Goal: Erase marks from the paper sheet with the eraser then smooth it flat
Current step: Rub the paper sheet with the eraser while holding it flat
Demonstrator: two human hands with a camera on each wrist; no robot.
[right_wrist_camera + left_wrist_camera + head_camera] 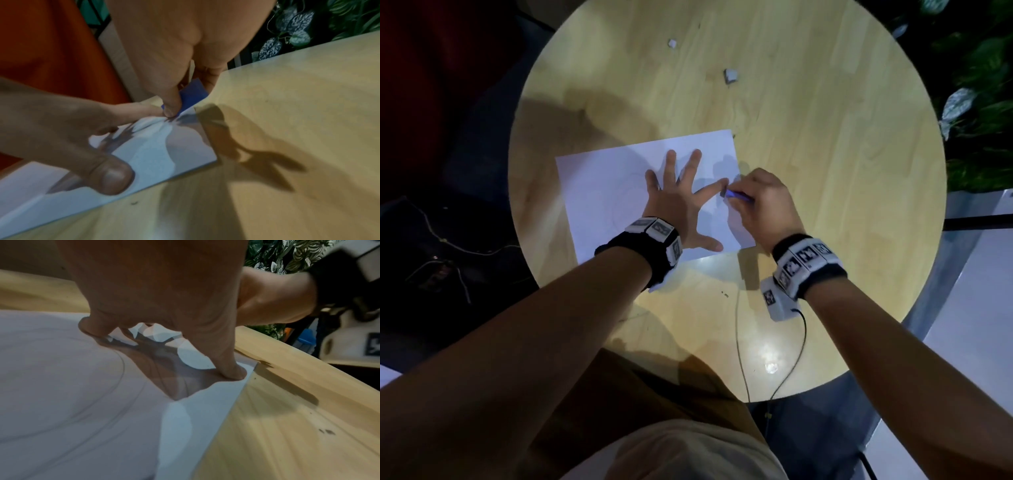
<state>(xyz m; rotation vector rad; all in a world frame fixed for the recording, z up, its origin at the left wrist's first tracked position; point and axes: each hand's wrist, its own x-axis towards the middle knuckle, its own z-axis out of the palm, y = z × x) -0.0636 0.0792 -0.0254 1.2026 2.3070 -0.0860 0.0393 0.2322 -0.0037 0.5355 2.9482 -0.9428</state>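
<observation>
We see a round wooden table and on it the white paper sheet. Our left hand lies flat on the sheet, fingers spread straight. Our right hand pinches the blue eraser against the sheet's right edge. Two small scraps lie farther away.

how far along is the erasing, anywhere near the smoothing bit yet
Mid-erase. The right hand pinches the blue eraser against the paper sheet near its right edge, while the left hand presses the sheet down with spread fingers. Faint curved pencil lines remain, so erasing isn't finished. Smoothing hasn't begun.
</observation>
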